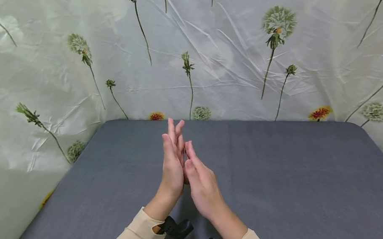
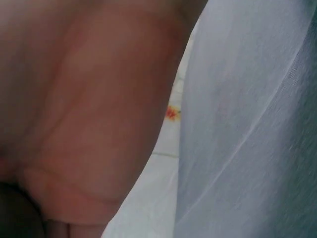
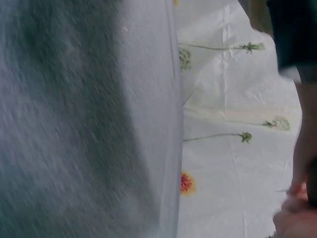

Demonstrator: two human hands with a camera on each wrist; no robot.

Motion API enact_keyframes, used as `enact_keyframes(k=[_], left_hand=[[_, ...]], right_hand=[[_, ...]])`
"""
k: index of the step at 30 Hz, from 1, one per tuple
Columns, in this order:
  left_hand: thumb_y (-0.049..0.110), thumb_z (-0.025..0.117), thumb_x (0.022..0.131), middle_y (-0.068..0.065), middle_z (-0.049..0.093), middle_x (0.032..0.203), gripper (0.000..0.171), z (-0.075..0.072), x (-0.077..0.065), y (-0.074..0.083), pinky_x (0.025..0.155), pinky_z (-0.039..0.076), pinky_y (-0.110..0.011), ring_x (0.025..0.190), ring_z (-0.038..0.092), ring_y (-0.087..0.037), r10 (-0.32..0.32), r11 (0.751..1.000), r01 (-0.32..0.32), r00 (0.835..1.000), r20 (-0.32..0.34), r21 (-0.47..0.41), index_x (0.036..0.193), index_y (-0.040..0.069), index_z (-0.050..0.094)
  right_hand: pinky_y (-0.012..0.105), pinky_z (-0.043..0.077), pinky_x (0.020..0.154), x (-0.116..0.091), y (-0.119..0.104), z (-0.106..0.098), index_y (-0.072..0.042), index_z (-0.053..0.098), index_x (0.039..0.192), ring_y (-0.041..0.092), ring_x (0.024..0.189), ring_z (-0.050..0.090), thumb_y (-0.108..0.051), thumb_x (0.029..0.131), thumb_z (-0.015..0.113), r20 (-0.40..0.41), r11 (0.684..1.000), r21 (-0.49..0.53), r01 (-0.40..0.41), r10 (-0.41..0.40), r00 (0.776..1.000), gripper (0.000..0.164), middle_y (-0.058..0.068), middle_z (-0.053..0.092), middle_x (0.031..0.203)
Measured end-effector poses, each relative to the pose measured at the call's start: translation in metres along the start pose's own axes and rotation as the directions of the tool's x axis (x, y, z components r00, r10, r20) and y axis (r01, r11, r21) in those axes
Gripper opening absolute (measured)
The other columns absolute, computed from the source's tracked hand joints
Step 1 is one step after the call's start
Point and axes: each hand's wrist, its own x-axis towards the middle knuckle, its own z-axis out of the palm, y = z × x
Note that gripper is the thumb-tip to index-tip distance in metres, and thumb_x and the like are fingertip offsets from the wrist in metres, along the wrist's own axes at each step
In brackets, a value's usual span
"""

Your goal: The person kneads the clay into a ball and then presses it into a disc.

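In the head view my left hand (image 1: pixel 171 171) and right hand (image 1: pixel 205 190) meet above the grey table, palms facing each other. The fingers of both are extended, pointing up and away from me. Left fingertips reach higher than the right ones. Nothing shows between the palms, though their inner faces are mostly hidden. The left wrist view is largely filled by the blurred skin of a hand (image 2: pixel 94 114). At the lower right of the right wrist view, part of a hand (image 3: pixel 296 218) appears, dark and blurred.
A grey cloth-covered table (image 1: pixel 298 189) spreads beneath the hands. Behind it and along the left hangs a pale curtain (image 1: pixel 227 49) printed with dandelions. Dark wrist straps (image 1: pixel 176 228) stick out below both cream sleeves (image 1: pixel 138 236).
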Motion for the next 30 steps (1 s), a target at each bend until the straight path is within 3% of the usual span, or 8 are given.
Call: enact_keyframes(k=[4,9,13,19,25,30], left_hand=[[0.08,0.011,0.105,0.002,0.026,0.178,0.087,-0.009,0.007,0.006,0.137,0.006,-0.051,0.17,0.007,-0.022,-0.004,1.0,0.003,1.0,-0.031,-0.03,0.174,0.03,-0.004],[0.076,0.01,0.107,0.003,0.031,0.176,0.082,-0.023,0.014,0.015,0.137,0.005,-0.05,0.17,0.011,-0.022,-0.003,0.997,-0.004,0.997,-0.082,-0.081,0.175,0.03,0.0],[0.071,0.011,0.11,-0.001,0.034,0.174,0.078,-0.031,0.02,0.021,0.137,0.003,-0.051,0.17,0.012,-0.025,0.023,0.991,-0.041,0.991,-0.134,-0.128,0.175,0.028,0.003],[0.068,0.009,0.111,0.0,0.036,0.173,0.075,-0.036,0.023,0.023,0.137,0.005,-0.05,0.169,0.015,-0.024,0.023,0.99,-0.041,0.991,-0.131,-0.135,0.175,0.029,0.004],[0.068,0.011,0.111,-0.002,0.037,0.173,0.076,-0.04,0.024,0.021,0.137,0.006,-0.052,0.169,0.017,-0.026,0.01,0.993,-0.021,0.996,-0.091,-0.119,0.175,0.029,0.006],[0.063,0.018,0.114,-0.014,0.046,0.165,0.072,-0.043,0.026,0.016,0.135,0.019,-0.053,0.163,0.034,-0.029,0.005,0.997,-0.007,0.999,-0.033,-0.08,0.173,0.022,0.021]], right_hand=[[0.042,0.035,0.127,0.002,-0.005,-0.005,-0.009,0.017,0.172,0.023,0.161,0.033,-0.03,0.118,0.041,0.152,1.0,0.009,-0.026,0.024,0.988,0.062,0.004,0.024,0.178],[0.032,0.033,0.128,0.003,-0.007,-0.009,-0.007,0.014,0.172,0.025,0.164,0.029,-0.028,0.117,0.046,0.29,0.999,0.03,-0.02,0.01,0.957,0.067,0.007,0.02,0.179],[0.029,0.031,0.129,0.003,-0.007,-0.01,-0.006,0.017,0.172,0.025,0.164,0.028,-0.024,0.115,0.052,0.354,1.0,0.02,0.001,-0.008,0.935,0.069,0.01,0.028,0.176],[0.032,0.045,0.12,0.003,-0.006,-0.013,-0.005,0.027,0.17,0.026,0.156,0.045,-0.022,0.113,0.058,0.354,0.999,-0.004,0.034,-0.03,0.935,0.066,0.012,0.045,0.169],[0.038,0.049,0.118,0.003,-0.004,-0.015,-0.006,0.044,0.164,0.027,0.147,0.056,-0.024,0.11,0.065,0.33,0.999,-0.03,0.043,-0.031,0.944,0.06,0.011,0.054,0.163],[0.037,0.053,0.114,0.002,0.0,-0.021,-0.011,0.058,0.156,0.022,0.137,0.065,-0.026,0.107,0.07,0.306,0.999,-0.043,0.021,-0.007,0.952,0.052,0.005,0.064,0.154]])
